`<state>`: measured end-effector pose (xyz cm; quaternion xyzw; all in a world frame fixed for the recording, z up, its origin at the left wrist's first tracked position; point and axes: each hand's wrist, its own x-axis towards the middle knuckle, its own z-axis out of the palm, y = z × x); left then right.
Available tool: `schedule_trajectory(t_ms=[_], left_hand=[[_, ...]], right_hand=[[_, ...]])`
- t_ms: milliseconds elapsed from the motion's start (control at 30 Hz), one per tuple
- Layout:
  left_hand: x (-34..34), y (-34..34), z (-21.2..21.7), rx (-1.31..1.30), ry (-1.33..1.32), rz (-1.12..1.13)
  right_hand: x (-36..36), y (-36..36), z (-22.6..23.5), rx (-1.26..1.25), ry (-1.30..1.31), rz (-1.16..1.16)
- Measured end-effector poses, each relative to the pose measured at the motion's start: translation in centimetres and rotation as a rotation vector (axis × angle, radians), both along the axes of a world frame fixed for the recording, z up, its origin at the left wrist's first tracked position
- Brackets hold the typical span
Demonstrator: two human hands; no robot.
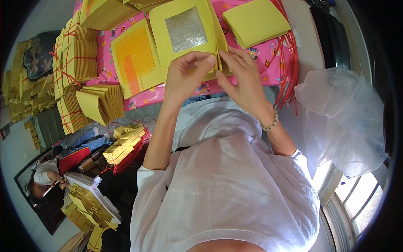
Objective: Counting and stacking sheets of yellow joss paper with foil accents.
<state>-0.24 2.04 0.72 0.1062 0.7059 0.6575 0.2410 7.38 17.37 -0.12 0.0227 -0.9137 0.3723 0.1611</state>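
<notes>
Yellow joss paper with a silver foil square lies in front of me, its right side showing several loose layers. My left hand is closed at the lower right corner, thumb against the fingers on the paper's edge. Bent around the same layered edge are the fingers of my right hand, its thumb below. Left of this paper is another yellow stack with an orange-printed face. A plain folded yellow stack sits to the right.
The table has a pink patterned cover. Bundles tied with red string are piled at left, beside a fanned stack. Red strings hang off the right edge near a clear plastic bag. Another person sits at lower left.
</notes>
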Motion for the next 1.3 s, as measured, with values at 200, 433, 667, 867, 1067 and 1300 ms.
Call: schedule_trajectory(t_ms=[200, 433, 667, 867, 1067, 1300], left_hand=[[0.2, 0.9, 0.8, -0.014, -0.041, 0.046], [0.1, 0.7, 0.0, -0.016, -0.023, 0.067], [0.0, 0.4, -0.8, -0.004, -0.003, 0.073], [0.0, 0.5, -0.7, -0.001, -0.009, 0.078], [-0.1, 0.6, -0.7, -0.001, 0.004, 0.077], [0.2, 0.3, -0.7, -0.029, -0.002, 0.135]], right_hand=[[-0.1, -0.5, 0.5, 0.055, 0.041, -0.009], [0.1, -0.4, 0.3, 0.051, 0.029, -0.004], [0.2, -0.3, 0.2, -0.007, 0.005, 0.001], [0.0, -0.2, 0.1, -0.014, 0.019, 0.006], [0.0, 0.0, 0.0, -0.016, 0.018, 0.007], [-0.2, 0.7, 1.6, -0.033, 0.035, -0.067]])
